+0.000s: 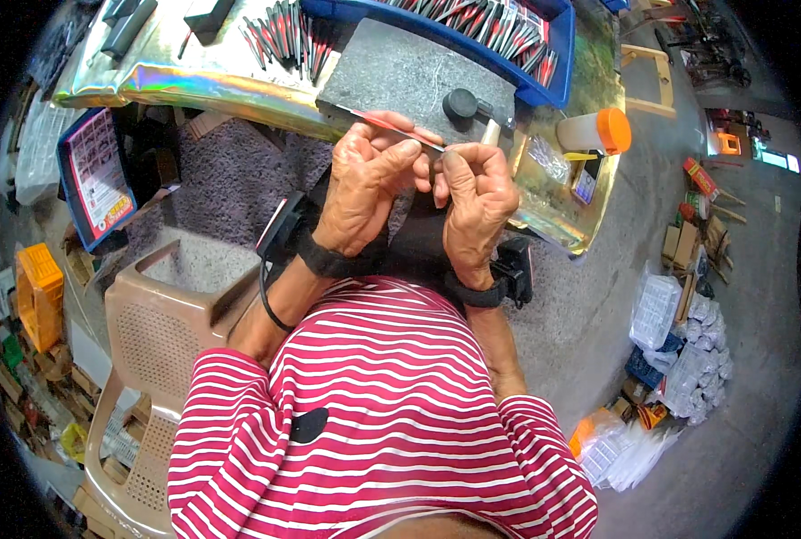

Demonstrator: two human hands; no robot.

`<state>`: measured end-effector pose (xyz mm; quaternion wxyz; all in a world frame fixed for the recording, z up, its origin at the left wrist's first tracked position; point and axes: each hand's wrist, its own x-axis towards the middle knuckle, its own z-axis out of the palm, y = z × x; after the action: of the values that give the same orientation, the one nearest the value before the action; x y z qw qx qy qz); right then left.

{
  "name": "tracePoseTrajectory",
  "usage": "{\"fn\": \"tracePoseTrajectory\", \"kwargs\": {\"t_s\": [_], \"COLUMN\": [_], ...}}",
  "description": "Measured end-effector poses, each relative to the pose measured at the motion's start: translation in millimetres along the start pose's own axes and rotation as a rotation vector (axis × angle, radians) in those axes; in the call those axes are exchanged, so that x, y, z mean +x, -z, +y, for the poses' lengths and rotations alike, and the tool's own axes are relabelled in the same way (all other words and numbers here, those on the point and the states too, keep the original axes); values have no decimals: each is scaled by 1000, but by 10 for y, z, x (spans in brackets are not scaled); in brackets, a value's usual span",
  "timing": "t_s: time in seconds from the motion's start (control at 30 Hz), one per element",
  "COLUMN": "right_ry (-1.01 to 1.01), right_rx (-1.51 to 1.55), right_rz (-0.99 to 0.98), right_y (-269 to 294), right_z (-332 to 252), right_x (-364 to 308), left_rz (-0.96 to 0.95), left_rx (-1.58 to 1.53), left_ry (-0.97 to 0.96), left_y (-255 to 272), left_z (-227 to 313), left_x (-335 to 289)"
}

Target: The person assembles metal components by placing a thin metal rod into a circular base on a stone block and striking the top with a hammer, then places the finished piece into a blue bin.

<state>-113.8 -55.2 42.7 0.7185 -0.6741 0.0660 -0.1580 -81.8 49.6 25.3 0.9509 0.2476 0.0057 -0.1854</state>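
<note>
A slim, pen-like stick (375, 119), red with dark and pale parts, lies slantwise between my hands above the near edge of a grey slab (400, 67). My left hand (362, 184) is closed round its middle, thumb against the fingers. At the right end, the thumb and fingers of my right hand (479, 193) pinch its tip; the fingers hide what exactly is there. A round black object (460, 105) with a short arm sits on the slab just beyond my hands. Similar red, black and silver sticks (285, 40) lie in a bunch to the far left.
A blue tray (557, 90) of similar sticks stands behind the slab. To the right are an orange-lidded jar (589, 133) and a clear plastic bag (547, 160). A beige plastic chair (153, 332) is at my left. Bagged goods (697, 359) lie on the floor at right.
</note>
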Motion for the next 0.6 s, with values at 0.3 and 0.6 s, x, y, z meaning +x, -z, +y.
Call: {"fn": "tracePoseTrajectory", "kwargs": {"t_s": [0.3,0.6], "right_ry": [-261,-252], "right_rx": [235,192], "right_rz": [-47,-23], "right_y": [17,21], "right_z": [-65,63], "right_x": [22,39], "left_rz": [-44,31], "left_rx": [340,473], "left_ry": [-152,-159], "left_y": [29,-36], "left_z": [39,20], "left_x": [-10,-21]}}
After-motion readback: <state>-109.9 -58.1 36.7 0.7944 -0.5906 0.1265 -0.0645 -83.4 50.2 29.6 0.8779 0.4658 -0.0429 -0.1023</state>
